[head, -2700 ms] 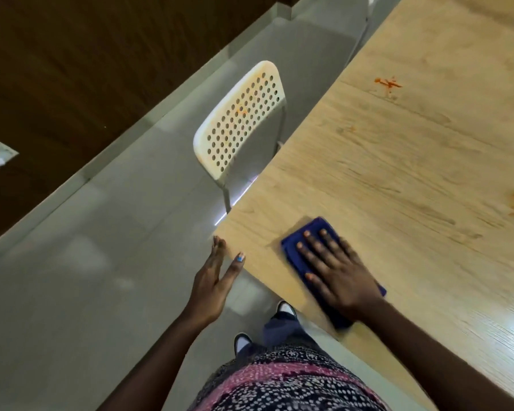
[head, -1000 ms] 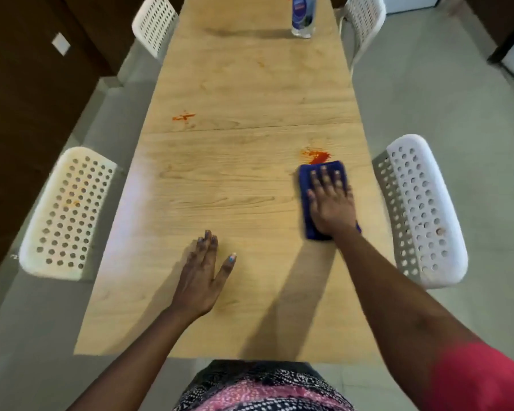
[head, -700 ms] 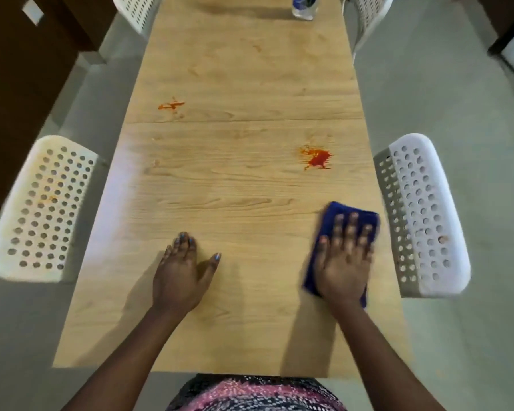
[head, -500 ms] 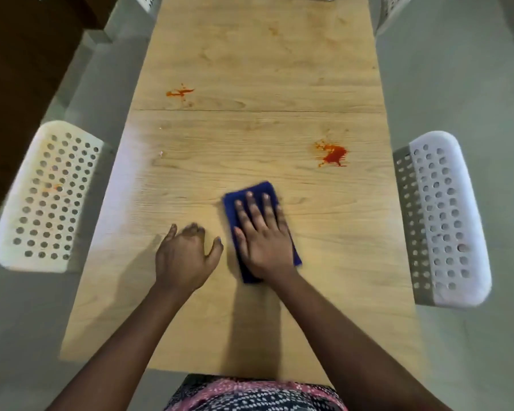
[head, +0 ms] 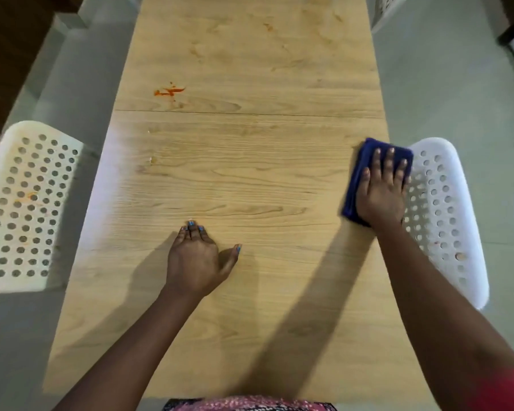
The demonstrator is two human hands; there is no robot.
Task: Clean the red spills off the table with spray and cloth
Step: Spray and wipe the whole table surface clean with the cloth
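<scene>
I'm mid-wipe, right hand pressing flat-fingered on the blue cloth at the surface's right edge, left hand resting open; next I'd judge the red spill far-left needs wiping.

The cloth is dark blue, folded into a thick oblong pad, lying flat on the pale wood-grain surface at its right edge — its far right corner overhangs that edge. Much of it is covered; its far end and left side show. One red spill remains — a small orange-red splatter with thin streaks, well apart from the cloth, on the far left part of the surface just beyond the seam line.
</scene>
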